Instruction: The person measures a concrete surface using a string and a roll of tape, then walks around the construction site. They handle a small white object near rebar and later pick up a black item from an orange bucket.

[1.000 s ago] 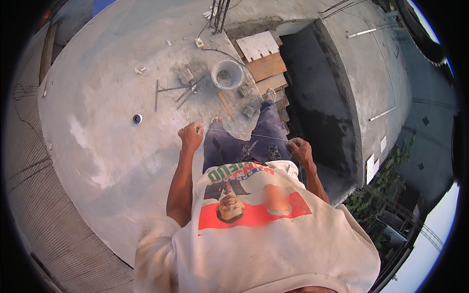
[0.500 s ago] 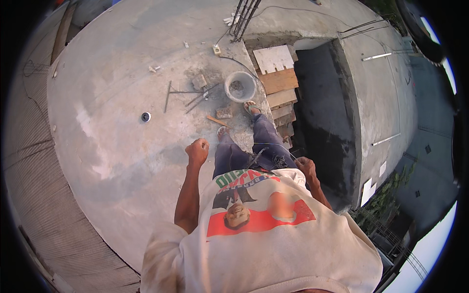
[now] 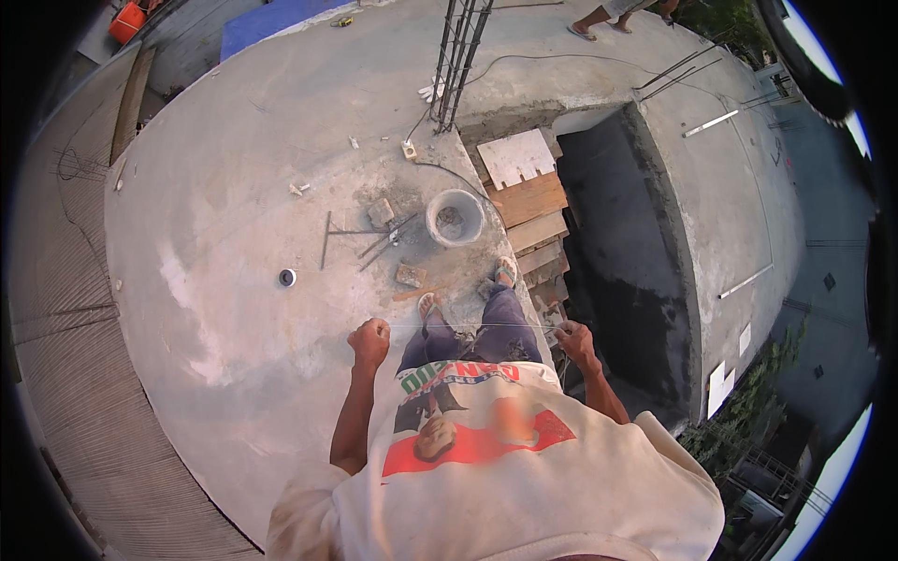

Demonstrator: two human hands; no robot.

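A thin pale string [image 3: 449,325] runs nearly straight across in front of my thighs. My left hand [image 3: 370,342] is closed on its left end, the fingers curled into a fist. At the other end my right hand [image 3: 575,342] pinches the string beside the edge of the stair opening. Beyond the string are my sandalled feet on the concrete, near a grey bucket [image 3: 455,218] with some material at its bottom. A piece of brick [image 3: 411,275] lies between the bucket and my left foot.
A dark stair opening [image 3: 622,243] drops away at my right, with wooden boards [image 3: 531,203] along its edge. Metal bars [image 3: 360,232], a round dark-and-white object [image 3: 287,278] and a power socket [image 3: 409,150] lie on the slab. Upright rebar [image 3: 458,65] stands ahead; another person's legs [image 3: 603,19] show beyond.
The string, bowed at its right end before, is now straighter. My right hand has come slightly left and level with the left. The view has tilted forward, bringing another person's legs into sight.
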